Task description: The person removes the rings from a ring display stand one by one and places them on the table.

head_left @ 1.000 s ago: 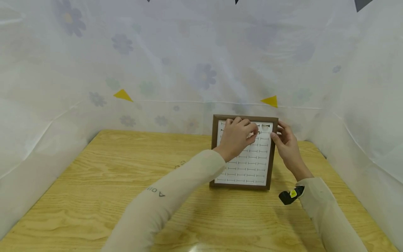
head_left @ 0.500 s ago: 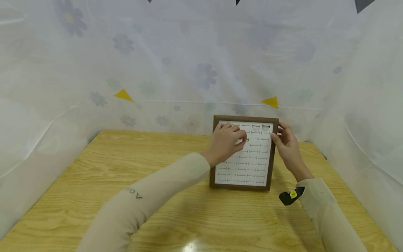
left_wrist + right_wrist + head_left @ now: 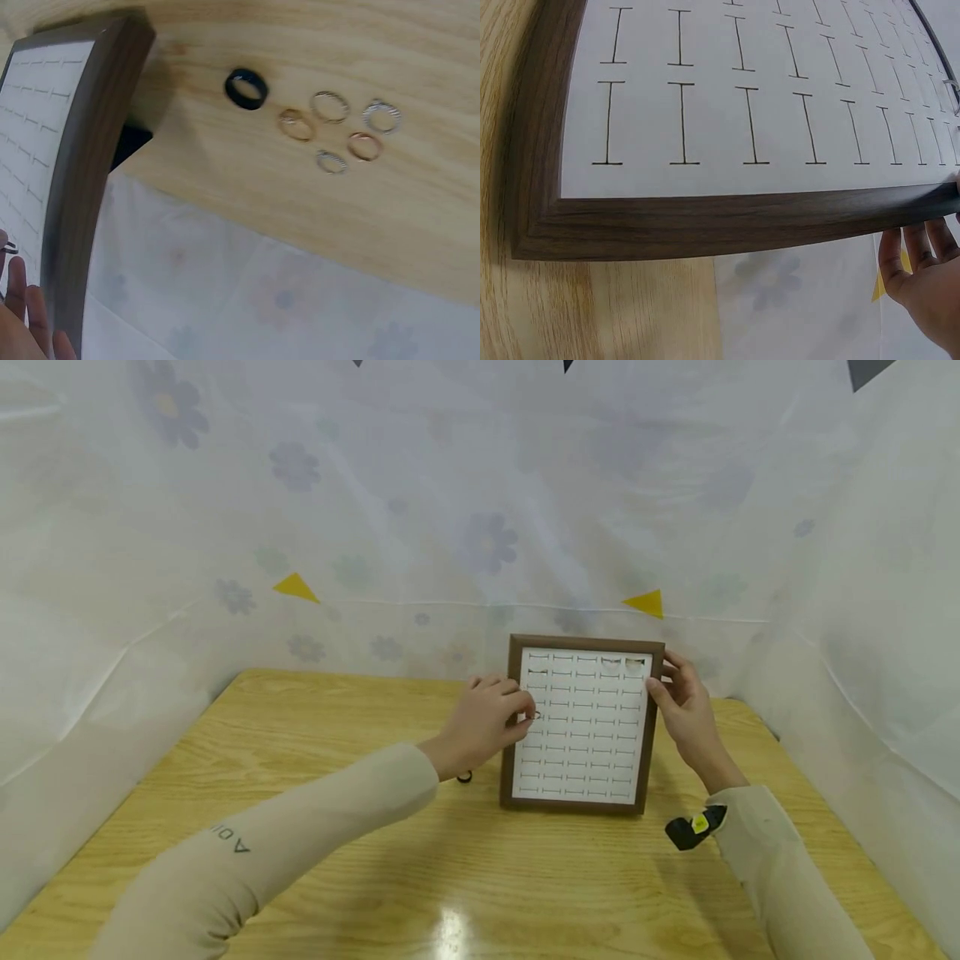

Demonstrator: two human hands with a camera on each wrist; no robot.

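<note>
A brown-framed ring display board (image 3: pixel 510 727) stands tilted at the back of the wooden table (image 3: pixel 300 827), its white insert cut with rows of slots. Two rings (image 3: pixel 611 662) sit in its top row. My left hand (image 3: pixel 525 714) is at the board's left edge and pinches a small ring (image 3: pixel 534 716) between thumb and finger. My right hand (image 3: pixel 660 683) grips the frame's right edge. In the right wrist view the frame (image 3: pixel 705 221) fills the picture, with that hand's fingers (image 3: pixel 922 262) behind its edge. The left wrist view shows the frame (image 3: pixel 82 172) from the side.
A black ring (image 3: pixel 465 777) lies on the table just left of the board. In the left wrist view the black ring (image 3: pixel 246 88) has several thin metal rings (image 3: pixel 330 106) beside it. Pale flowered sheeting (image 3: pixel 375 527) walls in the table at back and sides.
My left hand has come down and to the left from the board's upper right rows to its left edge, with the small ring pinched in it. The right hand and board stay put.
</note>
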